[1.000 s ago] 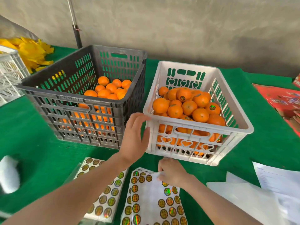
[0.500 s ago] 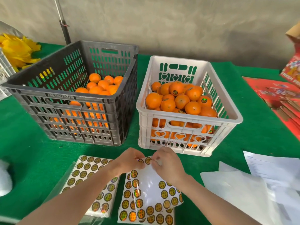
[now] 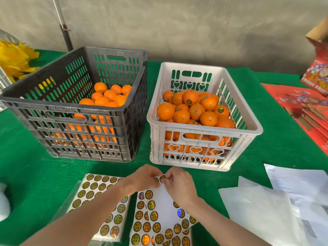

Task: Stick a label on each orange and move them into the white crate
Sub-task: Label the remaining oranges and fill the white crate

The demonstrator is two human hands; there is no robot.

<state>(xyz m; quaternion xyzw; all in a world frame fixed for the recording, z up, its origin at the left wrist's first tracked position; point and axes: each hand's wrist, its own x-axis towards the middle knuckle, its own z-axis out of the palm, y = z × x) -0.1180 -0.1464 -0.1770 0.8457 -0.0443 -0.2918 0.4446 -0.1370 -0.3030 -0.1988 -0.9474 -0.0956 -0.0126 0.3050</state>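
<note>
A white crate (image 3: pixel 204 130) at centre right holds a heap of oranges (image 3: pixel 195 110), some bearing round labels. To its left a dark grey crate (image 3: pixel 74 110) holds unlabelled oranges (image 3: pixel 110 96). In front of the crates a sticker sheet (image 3: pixel 159 210) with round gold labels lies on the green cloth. My left hand (image 3: pixel 142 178) and my right hand (image 3: pixel 179 185) meet over the sheet's top edge. Both pinch there at a label (image 3: pixel 162 178).
A second label sheet (image 3: pixel 99 201) in a plastic sleeve lies at the left. White papers (image 3: pixel 276 206) lie at the right, red fruit boxes (image 3: pixel 305 107) at the far right, and yellow material (image 3: pixel 14 59) at the far left. A pole (image 3: pixel 63 27) stands behind the grey crate.
My left hand came down from the white crate's front corner to the sticker sheet, joining my right hand there. The sheet's top edge is now lifted between both hands.
</note>
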